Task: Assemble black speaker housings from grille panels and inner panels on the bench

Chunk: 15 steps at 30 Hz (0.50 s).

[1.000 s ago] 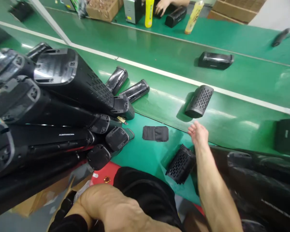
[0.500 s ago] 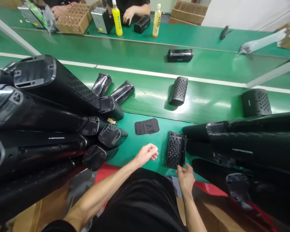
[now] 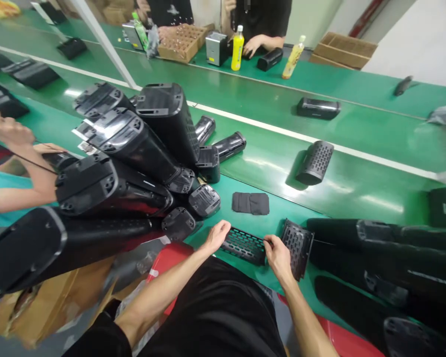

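Between my hands is a black perforated grille panel (image 3: 244, 246), its slots showing the green table through them. My left hand (image 3: 217, 236) pinches its left end, and my right hand (image 3: 278, 257) grips its right end. A second black perforated panel (image 3: 296, 243) lies on the table just beyond my right hand. Farther forward, a small stack of black fabric pieces (image 3: 250, 203) rests flat on the green table (image 3: 223, 186).
Long black speaker housings (image 3: 134, 144) are piled at my left, and more black housings (image 3: 401, 243) lie at my right. A perforated black speaker (image 3: 315, 162) sits on the green conveyor. Co-workers' hands (image 3: 254, 45) show across the line and at far left (image 3: 11, 131).
A perforated panel is now held between both hands, while another lies at the right. My left hand has closed on the panel's left end. The view has swung left.
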Tool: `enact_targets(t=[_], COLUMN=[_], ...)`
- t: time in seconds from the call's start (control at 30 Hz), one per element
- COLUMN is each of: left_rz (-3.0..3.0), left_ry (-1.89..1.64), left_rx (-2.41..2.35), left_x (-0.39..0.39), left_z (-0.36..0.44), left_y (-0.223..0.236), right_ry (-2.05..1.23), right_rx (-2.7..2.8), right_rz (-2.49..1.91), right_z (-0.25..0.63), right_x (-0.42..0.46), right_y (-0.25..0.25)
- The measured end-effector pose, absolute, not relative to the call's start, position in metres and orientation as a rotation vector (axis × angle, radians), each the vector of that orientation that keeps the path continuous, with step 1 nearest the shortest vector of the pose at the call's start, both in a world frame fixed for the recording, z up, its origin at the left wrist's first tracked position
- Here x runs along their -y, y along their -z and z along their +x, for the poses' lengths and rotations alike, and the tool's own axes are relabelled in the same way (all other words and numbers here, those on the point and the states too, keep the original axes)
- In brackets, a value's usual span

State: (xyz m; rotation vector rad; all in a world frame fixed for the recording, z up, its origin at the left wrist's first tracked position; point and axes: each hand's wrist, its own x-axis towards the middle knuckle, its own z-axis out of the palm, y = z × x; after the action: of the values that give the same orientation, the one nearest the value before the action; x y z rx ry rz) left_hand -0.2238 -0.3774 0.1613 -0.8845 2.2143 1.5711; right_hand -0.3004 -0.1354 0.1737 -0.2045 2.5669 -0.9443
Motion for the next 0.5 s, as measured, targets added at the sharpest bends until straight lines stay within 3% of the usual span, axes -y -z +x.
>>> enact_targets(t=[0.27, 0.5], left_rz=[-0.889, -0.385], left_ry=[-1.295, -1.137], left_rx=[-2.507, -2.916], left_x=[0.371, 0.367], left_z=[-0.211, -0.281], left_y=[-0.152, -0.142], right_ry=[0.697, 0.573], right_rx=[-2.658, -2.632], right_rz=[-0.265, -0.256], right_z=[-0.368, -0.401], right_x=[0.220, 0.259], right_y=[-0.150, -0.124])
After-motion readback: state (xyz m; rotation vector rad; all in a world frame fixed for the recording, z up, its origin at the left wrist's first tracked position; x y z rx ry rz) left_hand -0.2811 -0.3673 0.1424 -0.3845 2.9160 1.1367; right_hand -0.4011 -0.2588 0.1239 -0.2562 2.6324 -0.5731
